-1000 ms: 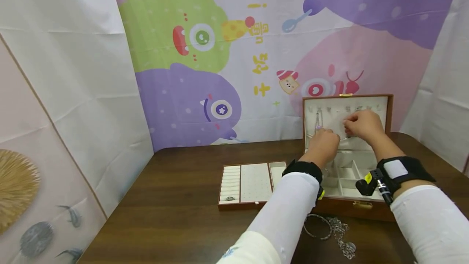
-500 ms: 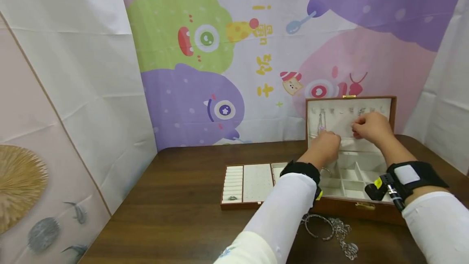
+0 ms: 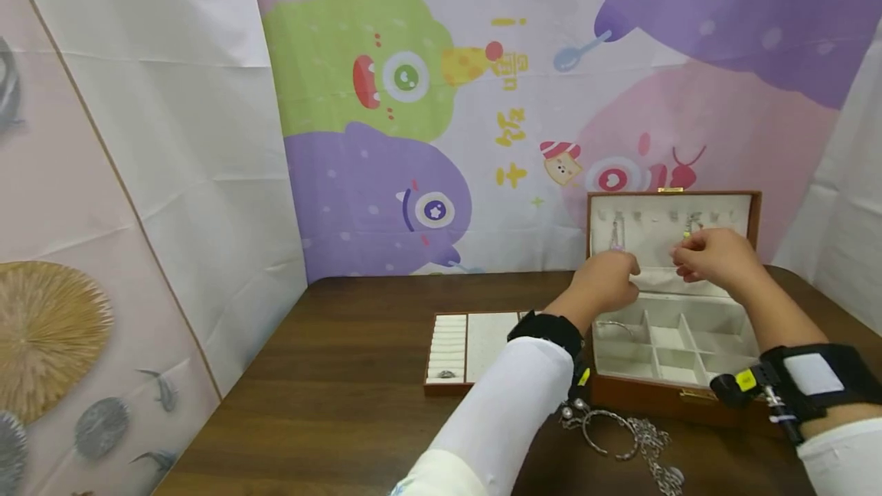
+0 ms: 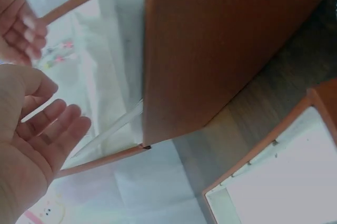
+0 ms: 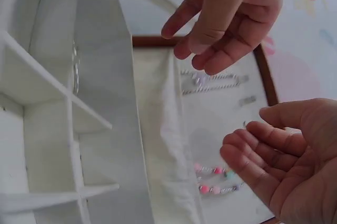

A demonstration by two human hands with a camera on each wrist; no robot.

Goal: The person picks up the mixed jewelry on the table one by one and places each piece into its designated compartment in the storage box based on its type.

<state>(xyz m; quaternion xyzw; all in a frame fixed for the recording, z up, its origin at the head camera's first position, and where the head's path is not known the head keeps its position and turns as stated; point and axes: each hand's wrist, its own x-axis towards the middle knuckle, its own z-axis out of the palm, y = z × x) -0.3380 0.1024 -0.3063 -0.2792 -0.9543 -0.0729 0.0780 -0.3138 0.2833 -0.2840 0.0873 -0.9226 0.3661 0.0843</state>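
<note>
My left hand (image 3: 606, 282) is in front of the left part of the raised lid of a brown jewelry box (image 3: 756, 220), its fingers loosely bent with nothing held. Further right, my right hand (image 3: 720, 259) hovers before the lid, fingers relaxed and no thing between them. From the lid's lining hangs a silver chain necklace (image 3: 618, 232) with a purple pendant, closest to the left hand. A beaded bracelet (image 5: 213, 188) with pink beads hangs near the right hand. In the left wrist view, the left palm (image 4: 26, 161) shows bare.
Inside the box base, a bangle (image 3: 613, 325) lies in one compartment. A brown tray (image 3: 492, 350) with a ring (image 3: 445, 374) in its ring rolls sits left of the box. On the table (image 3: 331, 404) in front lie another bangle (image 3: 586, 435), silver chains (image 3: 651, 446) and a beaded piece (image 3: 572, 413).
My left hand has moved left and a little down from the purple pendant. My right hand has lowered slightly, showing more of the beaded bracelet. The head view has shifted left.
</note>
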